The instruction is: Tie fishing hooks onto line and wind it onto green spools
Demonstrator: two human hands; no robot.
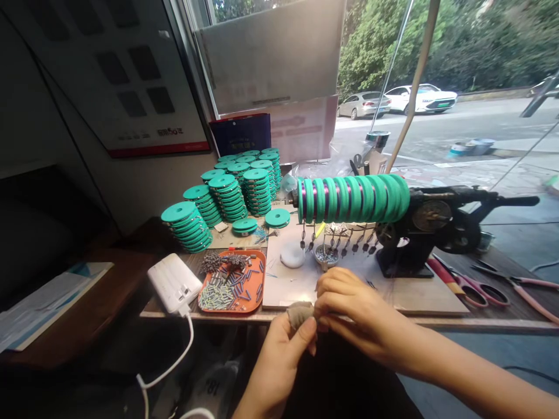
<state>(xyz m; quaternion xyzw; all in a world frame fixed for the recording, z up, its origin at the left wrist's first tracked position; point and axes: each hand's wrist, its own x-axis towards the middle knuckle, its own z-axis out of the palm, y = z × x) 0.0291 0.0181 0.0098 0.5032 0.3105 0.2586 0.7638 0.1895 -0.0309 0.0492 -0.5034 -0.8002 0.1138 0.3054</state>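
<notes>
My left hand [286, 344], with tan tape around its index finger, is closed in a thumb pinch at the table's front edge. Against it, my right hand [351, 305] is closed too, its fingertips meeting the left ones. Whatever the fingers hold is too small or hidden to name. Beyond them, a row of green foam spools [356, 199] wound with purple line sits on a black hand-cranked winder [430, 218]. Small dark pieces on short links [345, 247] hang below the spools. Just past my right hand stands a small bowl [326, 254] of tiny metal parts.
An orange tray [261, 291] holds small tubes and metal parts. Stacks of green spools [225, 195] stand at the back left. A white power bank [171, 282] with a cable lies left; scissors [484, 291] and pliers [524, 285] lie right. A round white object [292, 255] rests on the board.
</notes>
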